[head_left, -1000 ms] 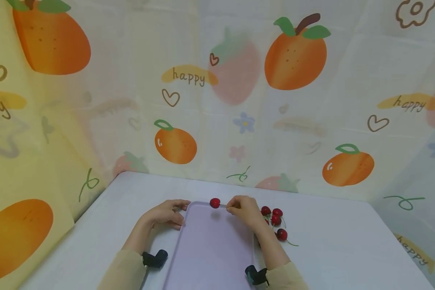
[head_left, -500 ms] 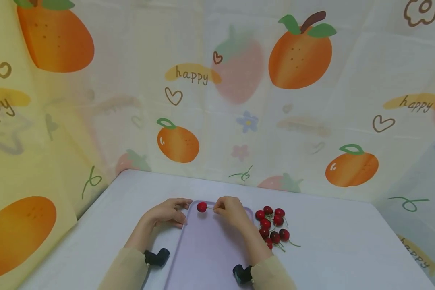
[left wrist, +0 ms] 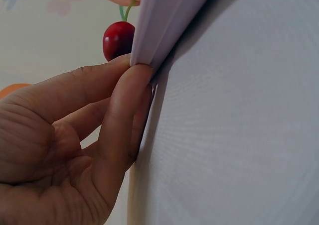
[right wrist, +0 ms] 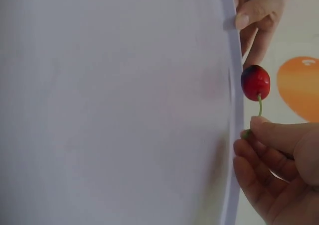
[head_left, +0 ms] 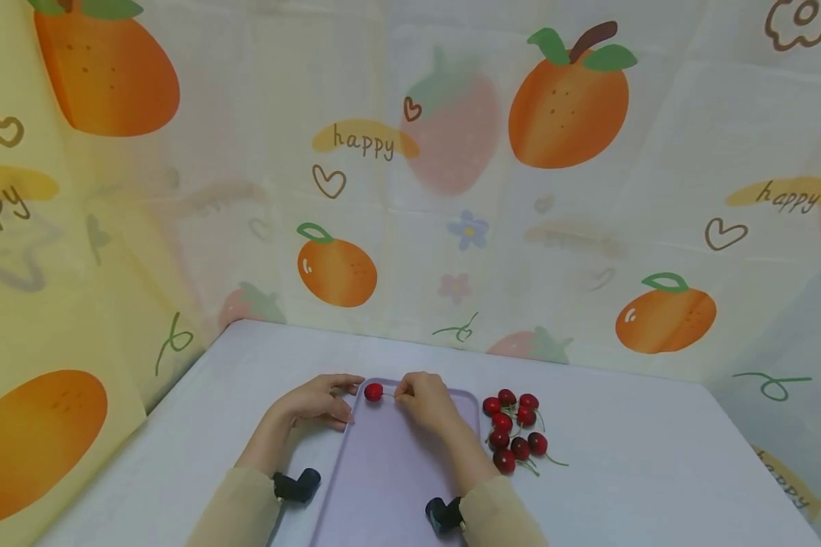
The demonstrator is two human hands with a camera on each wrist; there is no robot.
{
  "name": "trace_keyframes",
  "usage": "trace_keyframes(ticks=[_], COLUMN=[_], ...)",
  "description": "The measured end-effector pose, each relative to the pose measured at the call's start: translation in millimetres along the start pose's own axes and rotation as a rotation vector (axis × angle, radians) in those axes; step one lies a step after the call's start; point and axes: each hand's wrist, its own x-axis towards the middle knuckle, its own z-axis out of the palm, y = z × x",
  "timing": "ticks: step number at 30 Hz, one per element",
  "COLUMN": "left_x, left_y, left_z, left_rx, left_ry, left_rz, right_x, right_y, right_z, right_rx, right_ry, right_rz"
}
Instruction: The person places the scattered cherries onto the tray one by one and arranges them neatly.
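A red cherry [head_left: 373, 393] hangs by its green stem over the far left corner of a pale purple tray [head_left: 390, 463]. My right hand [head_left: 424, 399] pinches that stem between thumb and fingers. In the right wrist view the cherry [right wrist: 255, 82] is close to the tray rim [right wrist: 234, 85]. My left hand [head_left: 318, 403] holds the tray's far left corner, thumb on the side rim and fingers at the far edge. The left wrist view shows the left thumb and index finger [left wrist: 84, 90] against the rim, with the cherry [left wrist: 118, 40] just beyond.
Several red cherries [head_left: 502, 422] with stems lie in a cluster on the white table [head_left: 629, 471], right of the tray. A fruit-printed cloth [head_left: 410, 228] hangs behind the table and along its left side.
My right hand has carried the cherry leftward across the tray's far end to the left corner. More of the cherry cluster shows now. The left hand stays at the tray.
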Motion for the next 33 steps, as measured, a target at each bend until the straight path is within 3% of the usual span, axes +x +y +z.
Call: trace_keyframes(ticks=[15, 33], left_x=[2.5, 0.1], left_y=[3.4, 1.6], left_z=[-0.2, 2.0], left_rx=[0.010, 0.013], left_ry=[0.003, 0.007], left_rz=[0.001, -0.015], right_x=[8.1, 5.5], right_y=[-3.1, 3.5], right_z=[4.6, 6.5], right_rx=[-0.019, -0.015], right_ry=[0.007, 0.014], right_rz=[0.068, 0.056])
